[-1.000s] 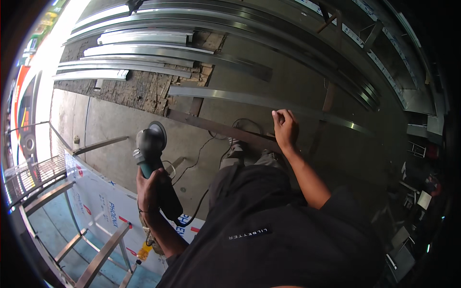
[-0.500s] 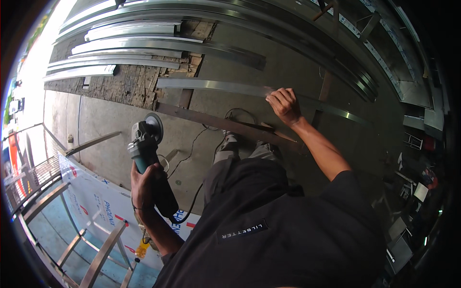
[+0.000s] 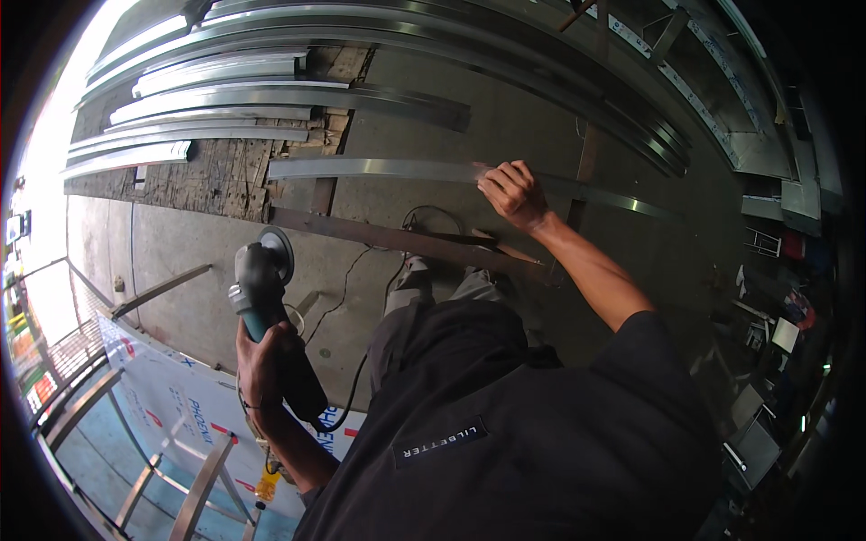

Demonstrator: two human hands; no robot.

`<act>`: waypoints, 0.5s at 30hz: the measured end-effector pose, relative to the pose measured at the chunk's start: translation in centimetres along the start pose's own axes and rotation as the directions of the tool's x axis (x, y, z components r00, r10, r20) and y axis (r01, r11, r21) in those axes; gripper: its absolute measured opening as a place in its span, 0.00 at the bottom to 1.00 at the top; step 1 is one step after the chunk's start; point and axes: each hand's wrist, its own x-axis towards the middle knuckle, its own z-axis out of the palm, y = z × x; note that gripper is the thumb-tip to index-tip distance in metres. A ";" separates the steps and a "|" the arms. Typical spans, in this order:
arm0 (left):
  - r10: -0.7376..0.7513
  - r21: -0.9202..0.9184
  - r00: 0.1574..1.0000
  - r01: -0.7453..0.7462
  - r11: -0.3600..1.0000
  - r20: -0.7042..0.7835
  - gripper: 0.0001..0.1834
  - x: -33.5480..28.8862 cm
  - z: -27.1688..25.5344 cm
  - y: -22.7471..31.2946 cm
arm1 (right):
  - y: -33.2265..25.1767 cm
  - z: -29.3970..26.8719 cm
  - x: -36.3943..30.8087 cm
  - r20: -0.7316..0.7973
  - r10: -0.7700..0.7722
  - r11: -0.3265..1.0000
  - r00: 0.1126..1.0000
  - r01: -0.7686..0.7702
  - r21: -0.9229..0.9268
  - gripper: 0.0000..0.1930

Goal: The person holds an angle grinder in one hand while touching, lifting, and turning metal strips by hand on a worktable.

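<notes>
Head view: right hand [image 3: 514, 194] farther over the metal bar [image 3: 388, 169] than before.

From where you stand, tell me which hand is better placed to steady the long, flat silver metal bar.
Probably the right hand: it is curled at the bar, with no tool visible in it. The left hand is occupied, wrapped around the green-and-black angle grinder.

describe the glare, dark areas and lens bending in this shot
Head view: glare whitens the upper left, long metal bars bow, the far right falls dark; head view also: glints on the strip by the right hand.
</notes>
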 end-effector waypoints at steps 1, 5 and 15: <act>0.002 -0.001 1.000 -0.002 1.000 0.002 0.23 0.0 0.0 0.0 | 0.1 -0.3 -0.3 0.000 0.000 1.000 1.000 0.000 -0.003 0.04; 0.002 0.005 1.000 -0.002 1.000 -0.004 0.24 0.1 0.0 -0.2 | 1.2 -1.7 -2.0 0.036 0.030 0.998 0.999 -0.028 -0.060 0.04; 0.016 -0.053 1.000 -0.015 0.998 0.020 0.24 0.1 -0.1 0.1 | 2.3 -4.9 -1.7 0.202 0.117 0.971 0.972 -0.155 0.184 0.02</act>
